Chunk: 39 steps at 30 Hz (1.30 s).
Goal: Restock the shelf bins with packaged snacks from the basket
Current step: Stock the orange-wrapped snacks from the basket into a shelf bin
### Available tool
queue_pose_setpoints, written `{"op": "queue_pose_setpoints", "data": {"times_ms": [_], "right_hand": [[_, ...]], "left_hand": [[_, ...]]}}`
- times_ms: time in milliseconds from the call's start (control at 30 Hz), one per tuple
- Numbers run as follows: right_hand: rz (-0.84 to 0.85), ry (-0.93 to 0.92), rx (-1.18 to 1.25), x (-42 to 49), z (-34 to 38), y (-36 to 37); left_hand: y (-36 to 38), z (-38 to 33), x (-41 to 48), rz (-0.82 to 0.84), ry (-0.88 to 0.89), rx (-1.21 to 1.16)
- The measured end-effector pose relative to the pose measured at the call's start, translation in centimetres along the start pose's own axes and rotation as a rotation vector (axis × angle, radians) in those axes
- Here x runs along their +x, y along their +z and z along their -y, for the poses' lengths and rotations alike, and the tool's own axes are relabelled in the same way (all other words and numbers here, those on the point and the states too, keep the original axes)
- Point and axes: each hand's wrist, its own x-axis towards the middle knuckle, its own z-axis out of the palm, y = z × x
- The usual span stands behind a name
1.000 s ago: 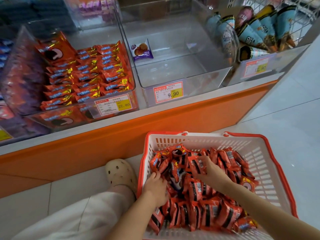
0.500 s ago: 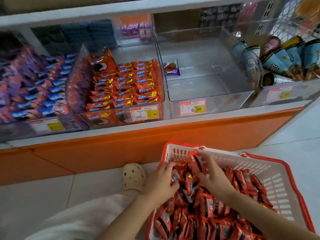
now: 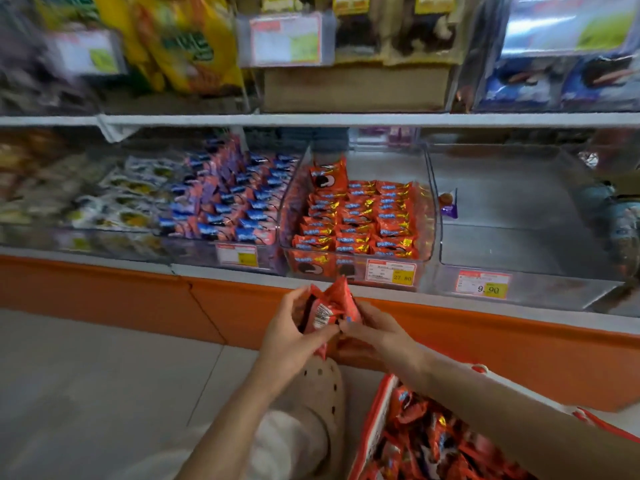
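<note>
While your left hand [image 3: 288,330] and right hand [image 3: 378,336] both grip red snack packets [image 3: 331,303], the matching shelf bin [image 3: 433,216] lies just beyond.

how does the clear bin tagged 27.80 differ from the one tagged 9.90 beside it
The clear plastic bin tagged 27.80 is nearly full; the clear plastic bin tagged 9.90 is almost bare. The 27.80 bin holds rows of red packets, the 9.90 bin one purple packet at its left wall. Both sit side by side.

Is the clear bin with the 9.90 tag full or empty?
Nearly empty: the bin holds only one small purple packet near its left wall.
</note>
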Motion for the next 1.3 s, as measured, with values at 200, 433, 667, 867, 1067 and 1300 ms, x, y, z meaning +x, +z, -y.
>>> {"op": "queue_pose_setpoints", "data": {"times_ms": [200, 433, 667, 867, 1067, 1300], "right_hand": [[-0.023, -0.011, 0.045, 1.1, 1.3, 3.6], [0.073, 0.043, 0.062, 1.0, 3.7, 4.3], [0.029, -0.039, -0.022, 2.7, 5.2, 4.0], [-0.044, -0.049, 0.067, 6.9, 6.3, 3.3], [-0.279, -0.165, -0.138, 11.3, 8.9, 1.9], [-0.585, -0.276, -0.796, 20.2, 12.7, -3.2]], "left_hand": [[-4.8, -0.2, -2.0, -0.193, 0.074, 0.131], [-9.9, -1.3, -3.2, -0.303, 0.133, 0.255], [-11.7, -2.7, -1.2, -0.278, 0.167, 0.222], [-12.8, -2.2, 2.7, -0.258, 0.148, 0.106], [-13.0, -3.0, 7.3, -0.334, 0.252, 0.232], [-12.4, -4.4, 11.3, -0.337, 0.325, 0.097]]}}
